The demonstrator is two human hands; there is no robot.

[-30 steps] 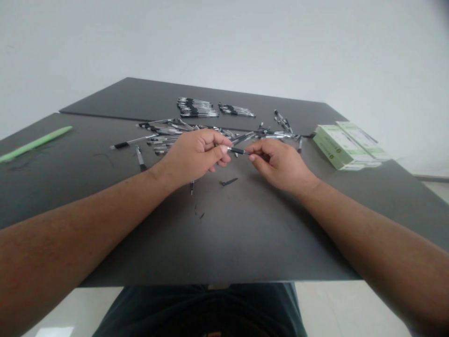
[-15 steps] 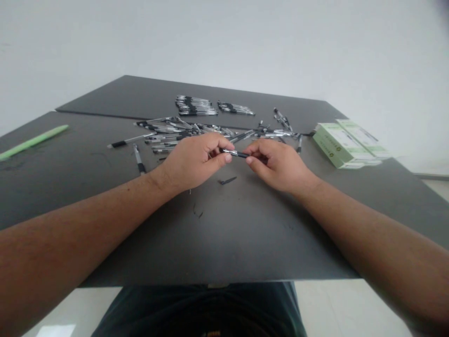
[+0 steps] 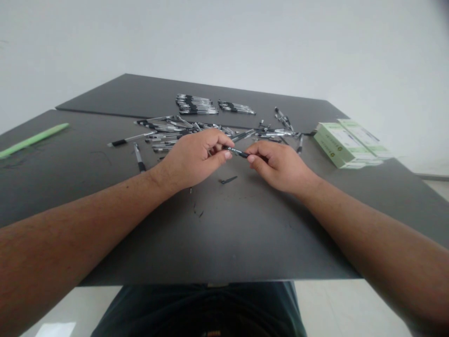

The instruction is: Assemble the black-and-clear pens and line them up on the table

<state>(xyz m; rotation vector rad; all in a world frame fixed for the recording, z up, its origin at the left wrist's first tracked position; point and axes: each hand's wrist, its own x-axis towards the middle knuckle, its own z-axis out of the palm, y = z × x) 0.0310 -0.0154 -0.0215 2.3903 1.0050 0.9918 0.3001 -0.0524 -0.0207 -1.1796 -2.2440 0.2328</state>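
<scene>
Between my hands, above the dark table, is a black and clear pen (image 3: 238, 152). My left hand (image 3: 196, 157) pinches one end of it between thumb and fingers. The other end is gripped by the thumb and forefinger of my right hand (image 3: 277, 161). Below the pen, a small black piece (image 3: 228, 179), like a pen clip, lies on the table. Just beyond my hands spreads a loose pile of pens (image 3: 168, 136), partly hidden by my left hand. One pen (image 3: 139, 157) lies alone beside my left wrist.
Two neat rows of pens, a larger one (image 3: 196, 105) and a smaller one (image 3: 236, 107), lie farther back. Green and white boxes (image 3: 345, 146) sit at the right. A green stick-like object (image 3: 35, 140) lies at the left. Dark scraps (image 3: 198, 211) dot the table (image 3: 224, 252) nearer me.
The pen between my hands has turned slightly, its right end dipping a little. My right hand has shifted very slightly right. Both hands keep their hold.
</scene>
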